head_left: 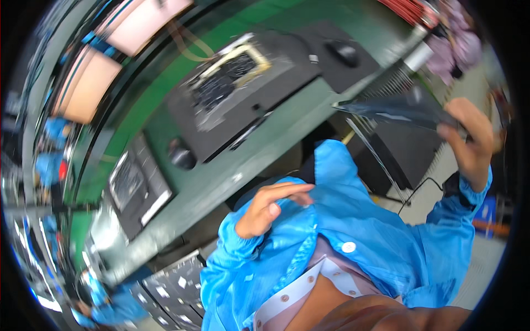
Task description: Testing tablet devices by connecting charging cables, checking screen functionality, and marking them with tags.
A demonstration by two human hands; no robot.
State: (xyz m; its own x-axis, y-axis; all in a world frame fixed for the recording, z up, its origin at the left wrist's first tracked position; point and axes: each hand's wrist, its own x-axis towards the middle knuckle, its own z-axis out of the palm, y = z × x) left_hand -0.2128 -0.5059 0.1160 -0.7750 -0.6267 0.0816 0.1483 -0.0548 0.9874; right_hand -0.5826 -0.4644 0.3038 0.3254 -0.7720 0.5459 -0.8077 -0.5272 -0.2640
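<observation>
Out to the right, my right hand (472,140) grips one end of a dark, glossy, flat piece (395,113) between thumb and fingers. The piece is long and blurred, and its kind cannot be made out; its far end points left toward the bench edge. My left hand (270,208) hangs in front of my blue jacket (353,220), fingers stretched out and nothing in them. It is near the front edge of the green bench (287,129) and touches nothing on it.
Black mats on the bench carry a tray of dark parts (229,80), a black mouse (181,154) and another mouse (343,53). A second black unit (138,185) lies farther left. Orange-pink bins (87,85) line the far side. Below the bench's right end is a black rack (395,149).
</observation>
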